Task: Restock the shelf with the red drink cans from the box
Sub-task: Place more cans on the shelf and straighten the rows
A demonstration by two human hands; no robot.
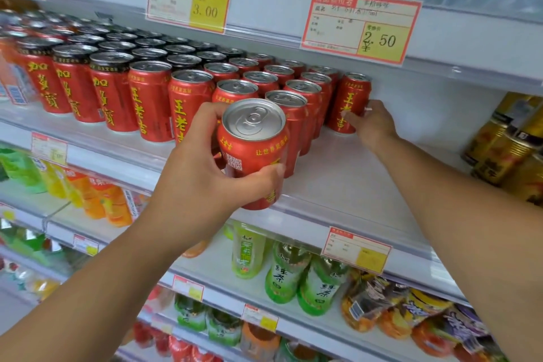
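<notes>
On the white shelf (338,179), rows of red cans (182,67) are stood upright and packed side by side from the left toward the middle; bare shelf is seen to their right. At the right end of these rows a single end can (351,100) is stood upright, just beside its neighbours and toward the far side. The right hand (371,123) is closed on the lower part of that can, with the thumb laid across its front and the fingers passed behind it. Nearer, a held can (252,153) is gripped upright by the left hand (202,173), with the thumb pressed on the near side and the fingers wrapped round the far side. Its silver top and pull tab are turned up. It is held over the shelf's front edge, just in front of the nearest row. Gold cans (505,141) are seen at the right, green bottles (288,273) on the shelf below, and a price tag (360,23) on the rail above.
</notes>
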